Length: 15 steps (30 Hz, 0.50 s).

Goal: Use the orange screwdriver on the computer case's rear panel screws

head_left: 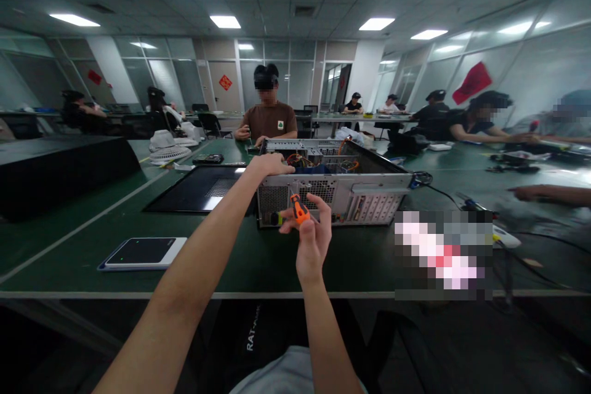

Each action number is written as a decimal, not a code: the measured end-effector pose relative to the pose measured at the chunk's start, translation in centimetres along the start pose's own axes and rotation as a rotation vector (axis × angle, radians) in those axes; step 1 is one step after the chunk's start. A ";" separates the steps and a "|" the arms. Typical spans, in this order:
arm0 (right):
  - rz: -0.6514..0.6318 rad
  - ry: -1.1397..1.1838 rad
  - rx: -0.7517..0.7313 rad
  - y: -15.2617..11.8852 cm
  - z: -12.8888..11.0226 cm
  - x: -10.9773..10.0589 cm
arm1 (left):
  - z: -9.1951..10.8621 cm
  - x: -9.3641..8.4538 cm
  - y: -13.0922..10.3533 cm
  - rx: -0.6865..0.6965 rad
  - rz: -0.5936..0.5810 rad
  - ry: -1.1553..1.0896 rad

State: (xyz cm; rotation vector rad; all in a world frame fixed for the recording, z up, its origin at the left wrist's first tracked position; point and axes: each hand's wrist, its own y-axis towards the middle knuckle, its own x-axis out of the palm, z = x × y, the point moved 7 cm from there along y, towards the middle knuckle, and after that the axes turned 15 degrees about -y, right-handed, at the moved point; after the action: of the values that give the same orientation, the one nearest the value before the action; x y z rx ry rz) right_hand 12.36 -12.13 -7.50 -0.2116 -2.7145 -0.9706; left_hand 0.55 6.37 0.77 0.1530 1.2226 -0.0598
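An open metal computer case (344, 188) lies on the green table, its rear panel with slots and vents facing me and coloured wires showing inside. My left hand (269, 165) rests on the case's near top edge at the left, fingers reaching over the rim. In front of the rear panel, my right hand (314, 231) holds an orange and black screwdriver (300, 209) between thumb and fingers. The screwdriver points up toward the panel; whether its tip touches a screw cannot be made out.
A black side panel (196, 188) lies left of the case, with a black and white device (148, 251) nearer. A person (272, 117) sits opposite. Cables (443, 194) lie at the right, beside a pixelated patch. Another person's hand (526, 193) reaches in at the right edge.
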 end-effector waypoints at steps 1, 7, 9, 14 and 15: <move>0.093 -0.103 -0.082 -0.3 -0.3 -0.7 | -0.1 0.0 0.1 0.010 0.009 -0.010; 0.410 -0.484 -0.457 -2.0 -3.3 -2.6 | 1.1 -2.6 -1.3 0.238 0.352 -0.143; 0.408 -0.567 -0.504 -2.0 -4.0 -2.8 | 1.9 -4.2 -3.2 0.380 0.579 -0.198; 0.300 -0.653 -0.521 -2.1 -4.5 -2.6 | 2.6 -4.2 -8.7 0.623 0.914 -0.378; 0.265 -0.637 -0.498 -2.0 -4.3 -2.5 | 2.7 -3.5 -9.7 0.656 0.943 -0.391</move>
State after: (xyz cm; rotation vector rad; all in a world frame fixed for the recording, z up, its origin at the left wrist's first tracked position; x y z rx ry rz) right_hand 15.14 -16.60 -6.21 -1.1094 -2.7741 -1.7041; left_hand 0.63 -3.70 4.11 1.2154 0.6100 0.3224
